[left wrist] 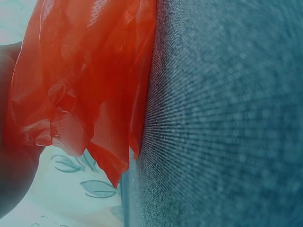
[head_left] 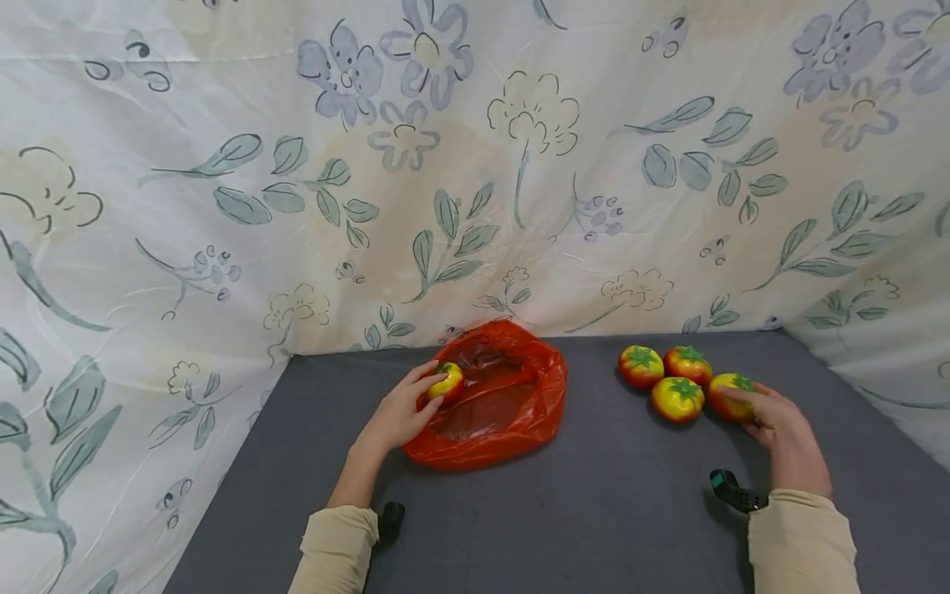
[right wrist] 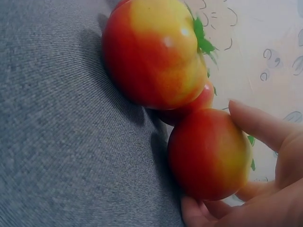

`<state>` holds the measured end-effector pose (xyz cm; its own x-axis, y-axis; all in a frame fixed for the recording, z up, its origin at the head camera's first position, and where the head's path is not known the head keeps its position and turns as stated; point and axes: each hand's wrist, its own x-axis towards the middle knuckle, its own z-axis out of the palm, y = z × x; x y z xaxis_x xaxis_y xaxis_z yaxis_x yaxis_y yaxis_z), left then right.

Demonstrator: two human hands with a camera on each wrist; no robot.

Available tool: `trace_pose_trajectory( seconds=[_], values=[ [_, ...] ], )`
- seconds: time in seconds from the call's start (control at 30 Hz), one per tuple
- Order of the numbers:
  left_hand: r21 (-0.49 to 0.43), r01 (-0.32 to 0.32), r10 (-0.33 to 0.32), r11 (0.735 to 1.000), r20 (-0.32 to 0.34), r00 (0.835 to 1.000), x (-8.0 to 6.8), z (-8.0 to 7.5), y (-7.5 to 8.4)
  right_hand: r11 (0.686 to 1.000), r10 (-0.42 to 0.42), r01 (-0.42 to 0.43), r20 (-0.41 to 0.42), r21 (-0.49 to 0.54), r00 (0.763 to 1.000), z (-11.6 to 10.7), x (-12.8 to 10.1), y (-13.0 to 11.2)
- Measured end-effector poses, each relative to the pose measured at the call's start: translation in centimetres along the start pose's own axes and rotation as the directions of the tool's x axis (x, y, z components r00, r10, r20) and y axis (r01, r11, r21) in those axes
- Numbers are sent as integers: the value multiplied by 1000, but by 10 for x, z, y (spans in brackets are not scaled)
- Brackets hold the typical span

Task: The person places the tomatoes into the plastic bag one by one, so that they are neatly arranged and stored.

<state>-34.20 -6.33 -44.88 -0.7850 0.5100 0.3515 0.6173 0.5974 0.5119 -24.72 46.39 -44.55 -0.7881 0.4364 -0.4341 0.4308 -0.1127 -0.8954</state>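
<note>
My left hand (head_left: 402,412) holds a red-and-yellow tomato (head_left: 449,382) at the left side of an open red plastic bag (head_left: 482,459). In the left wrist view the bag (left wrist: 80,61) hides the fingers and the tomato. Over on the right, my right hand (head_left: 779,421) grips another tomato (head_left: 731,398) with green leaves on top. The right wrist view has the thumb and fingers around this tomato (right wrist: 208,153), which is at the cloth surface. Three similar tomatoes sit close by: a front one (head_left: 678,399), a left one (head_left: 641,366) and a back one (head_left: 687,364).
A dark grey cloth (head_left: 579,511) covers the table under everything. Behind it and along both sides hangs a white floral curtain (head_left: 460,165). Black wrist devices show at the left wrist (head_left: 391,522) and at the right wrist (head_left: 735,492).
</note>
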Motion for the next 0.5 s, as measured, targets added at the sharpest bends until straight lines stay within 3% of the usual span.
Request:
trace_pose_trajectory(
  seconds=[0.27, 0.5],
  values=[
    [5, -17, 17, 1000, -7, 1000, 0, 1, 0, 1000, 14, -13, -77, 11, 997, 1, 0, 1],
    [5, -5, 5, 1000, -5, 1000, 1, 0, 0, 1000, 0, 1, -193, 7, 981, -4, 9, -1]
  ],
)
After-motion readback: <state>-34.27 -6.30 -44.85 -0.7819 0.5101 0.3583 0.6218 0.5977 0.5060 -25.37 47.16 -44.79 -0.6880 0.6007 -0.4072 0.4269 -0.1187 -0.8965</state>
